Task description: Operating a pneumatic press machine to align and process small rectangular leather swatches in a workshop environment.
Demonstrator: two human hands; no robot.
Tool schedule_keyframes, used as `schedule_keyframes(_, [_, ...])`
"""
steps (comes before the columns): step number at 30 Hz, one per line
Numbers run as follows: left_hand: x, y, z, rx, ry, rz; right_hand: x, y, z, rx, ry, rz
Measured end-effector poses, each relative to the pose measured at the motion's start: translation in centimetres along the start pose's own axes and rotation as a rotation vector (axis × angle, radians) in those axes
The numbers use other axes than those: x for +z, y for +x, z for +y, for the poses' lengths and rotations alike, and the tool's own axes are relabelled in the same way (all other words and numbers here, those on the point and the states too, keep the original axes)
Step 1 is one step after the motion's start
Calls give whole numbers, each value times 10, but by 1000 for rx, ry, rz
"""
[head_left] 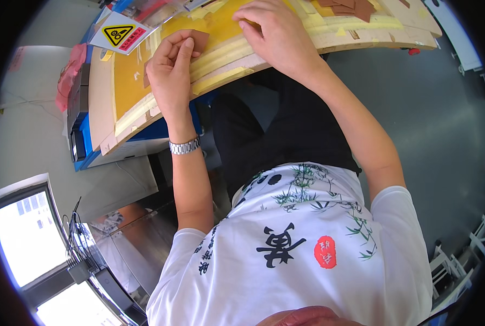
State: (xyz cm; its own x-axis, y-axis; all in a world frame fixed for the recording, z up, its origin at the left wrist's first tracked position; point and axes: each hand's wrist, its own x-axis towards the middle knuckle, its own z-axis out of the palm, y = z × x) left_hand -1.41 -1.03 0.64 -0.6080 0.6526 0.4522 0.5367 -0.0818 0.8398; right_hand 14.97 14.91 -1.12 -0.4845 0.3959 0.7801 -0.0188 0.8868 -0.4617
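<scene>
My left hand (pixel 171 68) is closed, its thumb pressed against bent fingers. A thin brown rectangular piece (pixel 200 40) sticks out from its fingertips above the table. Part of another brown piece (pixel 146 75) shows at the outer side of this hand. To the right, my right hand (pixel 277 35) hovers over the table's yellow surface with curled fingers, thumb and index tips close together. Whatever may be between them is hidden. Several flat brown pieces (pixel 348 8) lie in a loose pile beyond the right hand.
The curved wooden table (pixel 104 127) has a yellow top and pale tape strips along its near edge. A warning sign (pixel 118 33) stands at the far left. A tape roll (pixel 106 55) lies below it. A blue box (pixel 139 138) sits under the table's left end.
</scene>
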Motion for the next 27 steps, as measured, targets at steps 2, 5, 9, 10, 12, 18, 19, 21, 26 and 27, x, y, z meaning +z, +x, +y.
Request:
schedule_keyframes(2, [1,-1,0,-3,-6,2,0,-1,0,-9,0,20])
schedule_keyframes(5, [0,-1,-1,-1,-10,1,-1,0,0,-8,-8,3])
schedule_keyframes(9, [0,-1,0,-12,-7,0,-2,0,-1,4,3,-15])
schedule_keyframes(10, [1,-1,1,-13,-2,1,-2,0,-1,13,8,-22])
schedule_keyframes(12, [1,-1,1,-15,4,2,-2,0,-1,7,2,-15])
schedule_keyframes(18, [-1,0,-4,-8,-4,0,-2,0,-1,-13,-8,-8])
schedule_keyframes(19, [-1,0,-4,-8,-5,-2,-2,0,-1,-9,-6,-4])
schedule_keyframes(21, [-1,0,-4,-9,-6,-5,-2,0,-1,-7,-8,-5])
schedule_keyframes(26, [-1,0,-4,-8,9,-3,-2,0,-1,-12,-25,-11])
schedule_keyframes(27, [-1,0,-4,-8,9,-3,-2,0,-2,-7,-18,-13])
